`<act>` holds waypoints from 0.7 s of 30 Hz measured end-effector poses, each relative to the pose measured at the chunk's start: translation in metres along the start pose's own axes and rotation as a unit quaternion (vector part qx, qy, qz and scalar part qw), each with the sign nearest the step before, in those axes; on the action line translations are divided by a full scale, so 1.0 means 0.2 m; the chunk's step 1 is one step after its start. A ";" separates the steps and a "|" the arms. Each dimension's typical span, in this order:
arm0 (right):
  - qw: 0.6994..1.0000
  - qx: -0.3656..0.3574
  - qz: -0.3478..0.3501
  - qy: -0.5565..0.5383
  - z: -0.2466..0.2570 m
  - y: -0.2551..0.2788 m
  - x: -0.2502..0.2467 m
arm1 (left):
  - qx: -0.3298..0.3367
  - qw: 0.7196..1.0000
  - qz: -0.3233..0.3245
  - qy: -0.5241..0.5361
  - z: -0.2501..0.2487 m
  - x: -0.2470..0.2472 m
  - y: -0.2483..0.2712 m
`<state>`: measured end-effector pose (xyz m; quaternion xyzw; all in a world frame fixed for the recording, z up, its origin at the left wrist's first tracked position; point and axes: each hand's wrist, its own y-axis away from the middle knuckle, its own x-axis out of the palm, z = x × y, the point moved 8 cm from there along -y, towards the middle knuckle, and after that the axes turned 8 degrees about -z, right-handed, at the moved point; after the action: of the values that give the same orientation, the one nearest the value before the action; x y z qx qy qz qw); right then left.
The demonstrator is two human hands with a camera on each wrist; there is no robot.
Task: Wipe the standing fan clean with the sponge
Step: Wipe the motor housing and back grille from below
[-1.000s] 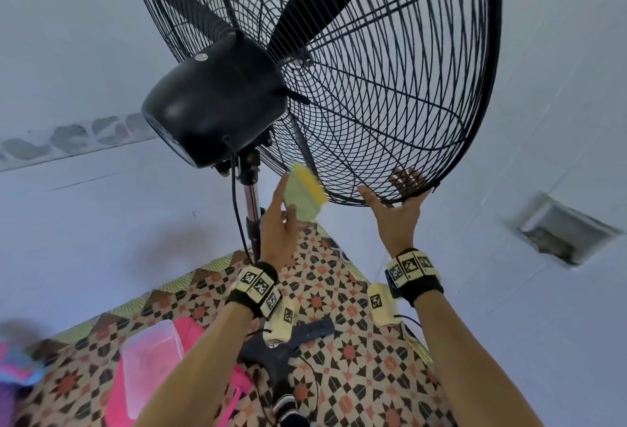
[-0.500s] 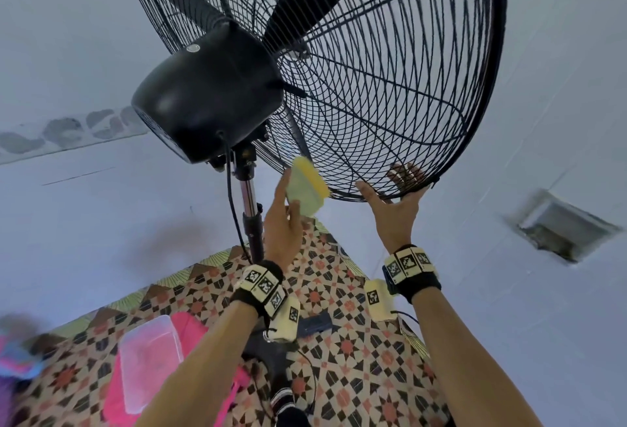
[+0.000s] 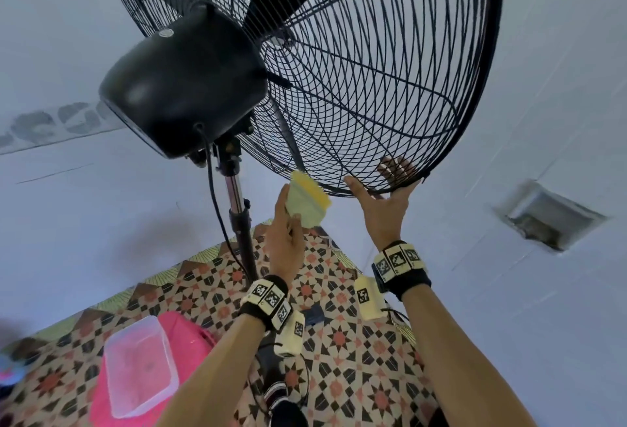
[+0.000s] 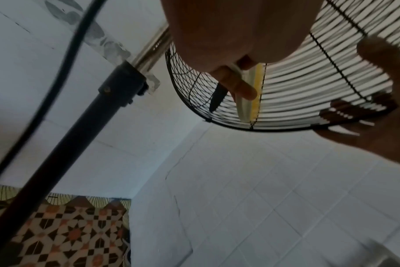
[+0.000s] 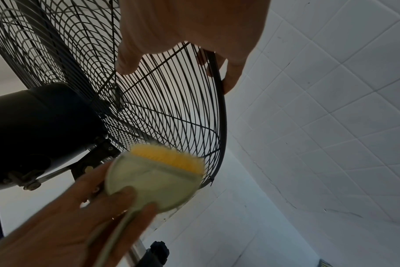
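Patterned floor (image 3: 356,358) — pink cloth (image 3: 190,335), tub (image 3: 139,365)

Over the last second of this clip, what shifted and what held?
The left hand slid the yellow-and-green sponge slightly rightward along the lower edge of the black wire fan guard, gripping it throughout. The right hand kept holding the guard's bottom rim. The clear plastic container on the pink cloth stayed put.

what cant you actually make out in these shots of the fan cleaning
- Top of the fan guard: cut off by the head view's upper edge.
- Right hand fingertips: behind the guard wires in the head view; only dark shapes in the left wrist view.
- Sponge: motion-blurred in the right wrist view; wire contact unclear.
- Left hand grip: its own palm blocks the left wrist view.
- Fan base: hidden behind the left forearm.
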<state>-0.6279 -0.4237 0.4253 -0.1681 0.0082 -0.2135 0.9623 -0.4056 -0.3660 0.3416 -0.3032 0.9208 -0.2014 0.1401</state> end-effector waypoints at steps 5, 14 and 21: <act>1.000 -0.008 0.000 0.007 0.01 -0.01 -0.01 | -0.056 0.996 0.064 0.030 0.15 0.31 0.18; 1.000 -0.005 -0.012 0.021 0.01 0.00 -0.02 | -0.283 0.951 0.064 0.104 0.26 0.56 0.12; 1.000 -0.003 -0.015 0.021 0.01 0.00 -0.01 | -0.254 0.953 0.164 0.004 0.29 0.55 -0.04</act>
<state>-0.6296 -0.4220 0.4274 -0.1662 0.0268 -0.2310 0.9583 -0.4655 -0.4556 0.2792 -0.1728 0.9792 0.0631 0.0857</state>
